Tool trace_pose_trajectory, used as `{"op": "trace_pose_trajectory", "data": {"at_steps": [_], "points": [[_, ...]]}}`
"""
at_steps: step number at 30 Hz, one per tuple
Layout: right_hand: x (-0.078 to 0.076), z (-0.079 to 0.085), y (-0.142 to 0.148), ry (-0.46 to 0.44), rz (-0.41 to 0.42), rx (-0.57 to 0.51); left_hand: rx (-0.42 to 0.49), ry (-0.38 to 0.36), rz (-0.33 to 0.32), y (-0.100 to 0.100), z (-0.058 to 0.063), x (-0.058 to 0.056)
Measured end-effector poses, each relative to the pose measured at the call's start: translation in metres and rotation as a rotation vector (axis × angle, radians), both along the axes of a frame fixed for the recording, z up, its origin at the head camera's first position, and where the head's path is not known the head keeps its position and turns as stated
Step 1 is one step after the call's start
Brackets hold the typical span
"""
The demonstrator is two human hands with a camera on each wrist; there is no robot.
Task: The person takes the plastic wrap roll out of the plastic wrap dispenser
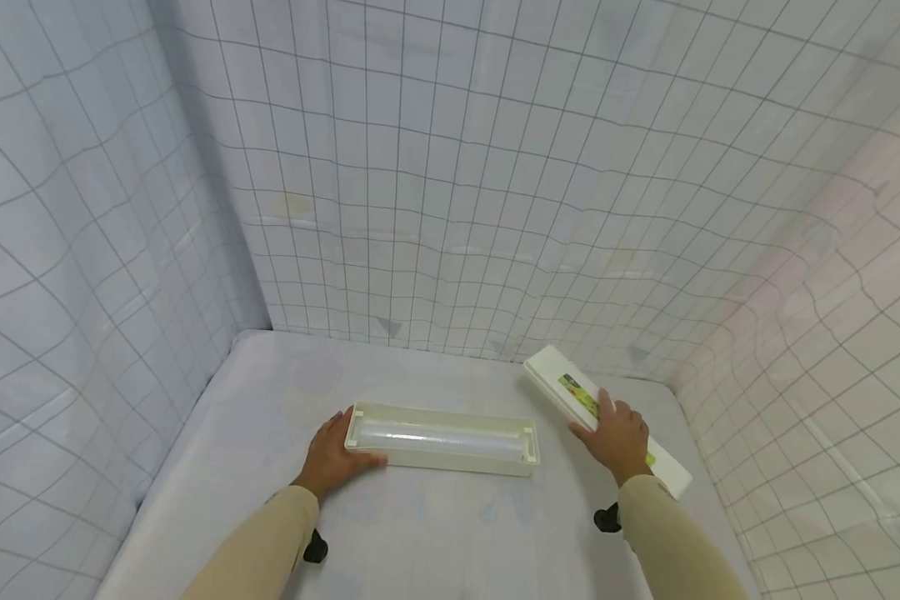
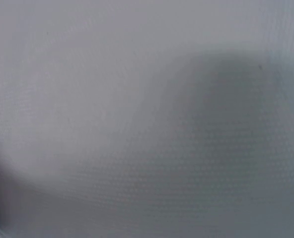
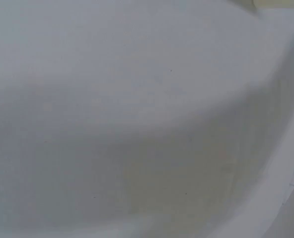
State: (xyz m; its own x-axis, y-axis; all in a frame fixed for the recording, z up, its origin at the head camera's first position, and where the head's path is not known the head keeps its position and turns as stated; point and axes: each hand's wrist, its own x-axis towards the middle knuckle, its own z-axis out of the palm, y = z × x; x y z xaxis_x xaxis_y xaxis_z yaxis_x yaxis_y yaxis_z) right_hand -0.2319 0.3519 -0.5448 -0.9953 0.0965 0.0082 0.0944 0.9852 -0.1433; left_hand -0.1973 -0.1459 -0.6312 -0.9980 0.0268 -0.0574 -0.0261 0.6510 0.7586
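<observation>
A long cream plastic box (image 1: 461, 468) lies open side up on the white table, with a shiny roll of clear film (image 1: 442, 440) inside. My left hand (image 1: 333, 457) grips its left end, thumb along the front wall and fingers behind the end. To the right, my right hand (image 1: 618, 437) holds a long white lid (image 1: 551, 367) with a green and yellow label (image 1: 579, 395). The thumb is at the lid's left edge and the fingers lie over its top. The lid slants from back left to front right, apart from the box, and the hand hides its middle.
White cloth (image 1: 435, 533) covers the table. Hanging sheets with a grid pattern (image 1: 450, 208) close off the back and both sides. Both wrist views show mostly pale cloth and shadow. A black wrist device (image 1: 607, 518) sits under the right forearm.
</observation>
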Motion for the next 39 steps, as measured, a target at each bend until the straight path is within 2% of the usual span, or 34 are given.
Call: {"op": "trace_pose_trajectory", "data": {"at_steps": [15,22,27,35,39], "points": [[0.025,-0.006,0.030,-0.001,-0.057,-0.013,-0.007,-0.021,-0.003,0.000,-0.003,-0.001],[0.039,-0.021,0.048,-0.042,-0.115,-0.060,-0.007,0.003,0.002,-0.001,-0.001,0.000],[0.044,-0.027,0.057,-0.062,-0.158,-0.079,0.002,-0.016,0.004,-0.001,-0.002,-0.002],[0.057,-0.022,0.062,-0.089,-0.226,-0.076,0.002,-0.043,0.004,-0.001,0.000,-0.002],[0.063,-0.026,0.068,-0.081,-0.253,-0.055,0.000,-0.045,0.000,-0.001,0.001,-0.002]]}}
